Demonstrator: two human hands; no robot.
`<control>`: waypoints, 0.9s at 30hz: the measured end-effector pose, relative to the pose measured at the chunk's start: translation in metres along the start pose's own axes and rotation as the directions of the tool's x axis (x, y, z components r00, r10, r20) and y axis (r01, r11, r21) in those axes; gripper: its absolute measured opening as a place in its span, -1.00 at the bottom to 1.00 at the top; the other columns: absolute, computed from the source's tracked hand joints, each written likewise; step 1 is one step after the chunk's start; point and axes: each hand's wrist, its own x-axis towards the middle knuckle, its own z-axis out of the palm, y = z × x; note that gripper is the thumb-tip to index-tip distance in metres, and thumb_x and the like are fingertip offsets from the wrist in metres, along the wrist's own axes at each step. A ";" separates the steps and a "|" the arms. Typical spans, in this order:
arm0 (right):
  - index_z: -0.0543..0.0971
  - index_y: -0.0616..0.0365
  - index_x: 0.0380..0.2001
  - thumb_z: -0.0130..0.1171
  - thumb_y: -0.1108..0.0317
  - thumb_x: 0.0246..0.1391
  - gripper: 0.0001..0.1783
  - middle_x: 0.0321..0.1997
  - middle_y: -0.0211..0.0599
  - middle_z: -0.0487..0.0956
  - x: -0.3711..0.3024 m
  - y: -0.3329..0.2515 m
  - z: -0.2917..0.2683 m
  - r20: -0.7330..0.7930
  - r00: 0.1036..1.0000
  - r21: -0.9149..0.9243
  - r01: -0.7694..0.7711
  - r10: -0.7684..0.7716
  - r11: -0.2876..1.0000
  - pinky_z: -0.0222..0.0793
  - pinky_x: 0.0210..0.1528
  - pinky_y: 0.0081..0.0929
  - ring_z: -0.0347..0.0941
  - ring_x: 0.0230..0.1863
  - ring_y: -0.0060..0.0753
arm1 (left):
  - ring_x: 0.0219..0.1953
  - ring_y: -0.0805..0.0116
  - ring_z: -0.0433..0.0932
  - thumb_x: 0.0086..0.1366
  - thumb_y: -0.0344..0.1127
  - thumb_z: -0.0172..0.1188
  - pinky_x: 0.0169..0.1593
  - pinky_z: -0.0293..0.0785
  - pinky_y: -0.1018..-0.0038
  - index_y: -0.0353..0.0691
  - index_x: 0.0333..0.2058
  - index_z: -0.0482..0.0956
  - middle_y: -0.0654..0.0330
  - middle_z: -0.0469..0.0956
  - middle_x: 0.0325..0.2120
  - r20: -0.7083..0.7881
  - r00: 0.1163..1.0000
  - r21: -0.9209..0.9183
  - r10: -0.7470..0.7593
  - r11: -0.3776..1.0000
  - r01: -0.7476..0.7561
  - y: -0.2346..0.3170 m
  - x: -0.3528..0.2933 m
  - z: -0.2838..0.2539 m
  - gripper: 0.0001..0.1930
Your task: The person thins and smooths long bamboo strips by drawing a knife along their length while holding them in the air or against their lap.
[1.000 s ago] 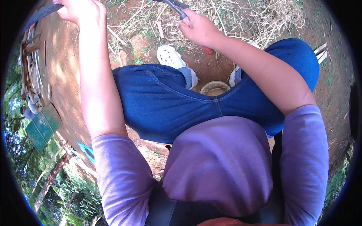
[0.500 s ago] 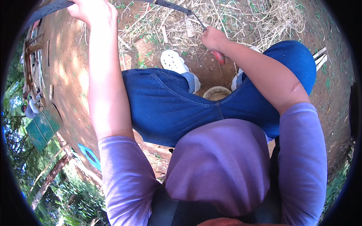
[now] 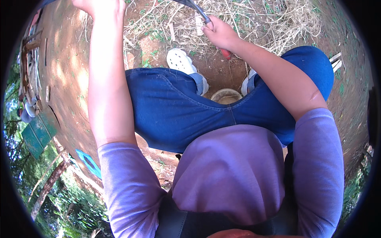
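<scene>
At the top edge my left hand (image 3: 101,5) is closed on a long dark strip (image 3: 48,1), its fingers partly cut off by the picture's rim. Beyond my knees, my right hand (image 3: 220,33) grips a tool with a red handle (image 3: 226,53) and a dark metal shank (image 3: 205,17). The shank points up and left, widening into a dark piece that leaves the view. Whether that piece is the tool's blade or part of the strip, I cannot tell.
Dry straw-like shavings (image 3: 274,23) litter the brown soil ahead. A white clog (image 3: 179,60) is on my left foot. Between my feet sits a round, pale-rimmed container (image 3: 226,95). To the left lie a green panel (image 3: 39,133), a blue object (image 3: 88,162) and stacked wood (image 3: 33,45).
My right hand has moved slightly up and left with the red-handled tool. The left hand has risen a little, and more of the dark strip is now out of view.
</scene>
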 end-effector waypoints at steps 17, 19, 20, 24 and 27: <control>0.37 0.28 0.20 0.14 0.18 0.34 -0.49 -0.47 -0.34 0.57 -0.025 -0.052 -0.051 -0.017 0.999 0.344 -0.035 0.044 0.938 0.59 -0.48 -0.45 0.57 -0.58 -0.49 | -0.31 0.23 0.52 0.51 0.18 0.05 -0.09 0.49 0.24 -0.15 -0.13 0.40 0.19 0.45 -0.36 0.039 0.979 -0.148 -0.201 0.968 0.204 -0.007 0.017 0.009 -0.55; 0.32 0.23 0.33 0.16 0.20 0.34 -0.40 -0.46 -0.37 0.57 -0.042 -0.073 -0.061 -0.062 0.998 0.390 0.053 -0.031 0.919 0.59 -0.48 -0.48 0.57 -0.57 -0.53 | -0.29 0.22 0.57 0.49 0.19 0.08 -0.12 0.53 0.25 -0.14 -0.15 0.40 0.19 0.46 -0.36 0.093 0.981 -0.085 -0.172 0.980 0.180 -0.002 0.006 0.027 -0.55; 0.22 0.14 0.44 0.19 0.18 0.35 -0.30 -0.51 -0.46 0.48 -0.048 -0.078 -0.067 -0.046 0.997 0.378 0.076 -0.063 0.923 0.45 -0.58 -0.59 0.45 -0.60 -0.67 | -0.28 0.22 0.59 0.48 0.21 0.08 -0.15 0.55 0.26 -0.14 -0.16 0.40 0.19 0.46 -0.37 0.118 0.984 -0.027 -0.130 0.991 0.134 -0.002 -0.001 0.038 -0.53; 0.46 0.26 0.11 0.17 0.31 0.32 -0.63 -0.48 -0.54 0.40 -0.071 -0.101 -0.091 -0.064 0.982 0.442 0.186 -0.176 0.878 0.31 -0.44 -0.55 0.33 -0.52 -0.66 | -0.47 0.36 0.50 0.50 0.23 0.04 -0.31 0.54 0.38 -0.19 -0.20 0.40 0.25 0.41 -0.51 0.248 0.956 0.058 -0.155 0.988 0.145 -0.002 -0.002 0.051 -0.49; 0.43 0.21 0.13 0.20 0.30 0.29 -0.59 -0.51 -0.52 0.44 -0.071 -0.094 -0.084 -0.147 0.951 0.476 0.310 -0.273 0.823 0.36 -0.52 -0.55 0.39 -0.58 -0.64 | -0.54 0.47 0.39 0.50 0.24 0.03 -0.35 0.49 0.47 -0.18 -0.27 0.42 0.31 0.37 -0.54 0.300 0.929 0.035 -0.218 0.975 0.218 -0.002 -0.002 0.066 -0.48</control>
